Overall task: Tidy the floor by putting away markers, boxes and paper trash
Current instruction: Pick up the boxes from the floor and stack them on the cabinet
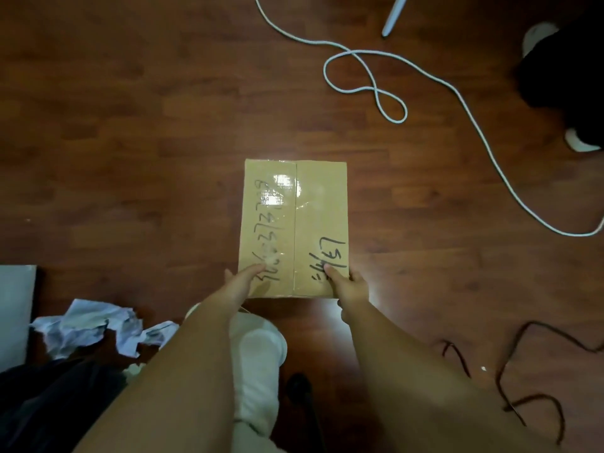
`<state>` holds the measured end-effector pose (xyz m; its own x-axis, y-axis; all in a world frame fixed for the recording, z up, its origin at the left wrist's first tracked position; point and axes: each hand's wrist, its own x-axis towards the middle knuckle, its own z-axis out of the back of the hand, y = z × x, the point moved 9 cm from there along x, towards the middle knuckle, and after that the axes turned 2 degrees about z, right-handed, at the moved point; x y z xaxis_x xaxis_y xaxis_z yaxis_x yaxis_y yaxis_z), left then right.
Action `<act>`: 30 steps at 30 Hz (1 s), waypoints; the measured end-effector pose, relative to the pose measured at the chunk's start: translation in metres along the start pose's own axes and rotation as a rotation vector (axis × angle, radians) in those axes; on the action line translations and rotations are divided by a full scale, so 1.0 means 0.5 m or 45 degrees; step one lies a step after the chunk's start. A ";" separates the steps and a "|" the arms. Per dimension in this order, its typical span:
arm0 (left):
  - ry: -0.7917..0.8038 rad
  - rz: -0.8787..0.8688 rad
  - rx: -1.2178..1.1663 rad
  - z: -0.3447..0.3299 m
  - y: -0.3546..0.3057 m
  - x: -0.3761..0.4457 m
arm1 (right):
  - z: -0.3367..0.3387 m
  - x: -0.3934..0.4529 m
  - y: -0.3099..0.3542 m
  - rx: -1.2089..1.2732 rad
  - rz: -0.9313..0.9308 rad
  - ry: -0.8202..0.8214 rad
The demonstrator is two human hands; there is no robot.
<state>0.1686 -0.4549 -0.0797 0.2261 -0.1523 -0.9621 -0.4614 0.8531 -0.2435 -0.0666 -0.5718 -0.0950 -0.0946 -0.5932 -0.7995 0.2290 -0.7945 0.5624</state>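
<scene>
A taped cardboard box (294,223) (marker-scrawled) is gripped by left hand (243,282) and right hand (351,286); crumpled paper (94,325) lies nearby, white cable (369,76) beyond.

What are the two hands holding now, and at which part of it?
Both hands hold the cardboard box at its near edge: left hand at the near left corner, right hand at the near right corner, thumbs on top.

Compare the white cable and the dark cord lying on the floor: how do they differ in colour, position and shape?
The white cable is pale and stands out against the wood; the dark cord nearly blends in. The white cable lies far from the person, upper right; the dark cord lies near, lower right. The white cable makes smooth loops; the dark cord bends more raggedly. Both lie loose on the floor, untouched by either hand.
</scene>
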 end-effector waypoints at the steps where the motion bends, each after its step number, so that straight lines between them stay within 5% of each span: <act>1: 0.017 -0.014 -0.038 0.003 -0.005 -0.001 | -0.003 -0.005 0.009 -0.003 -0.008 0.026; 5: -0.033 -0.005 -0.126 0.042 -0.005 0.033 | -0.015 -0.021 0.063 0.022 0.025 0.075; 9: -0.339 -0.269 -0.064 0.092 -0.084 -0.073 | -0.037 -0.061 0.126 0.189 0.093 0.084; 15: -0.350 -0.569 -0.201 0.188 -0.166 -0.222 | -0.102 -0.186 0.220 0.217 0.176 0.106; 30: -0.917 -1.267 -0.520 0.670 -0.207 -0.862 | -0.476 -0.757 0.477 0.677 0.350 0.886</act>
<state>0.4061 -0.3102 0.4009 0.9709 -0.2194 -0.0955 -0.0270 0.2960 -0.9548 0.2546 -0.5058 0.2916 0.5413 -0.6950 -0.4732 -0.3354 -0.6945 0.6365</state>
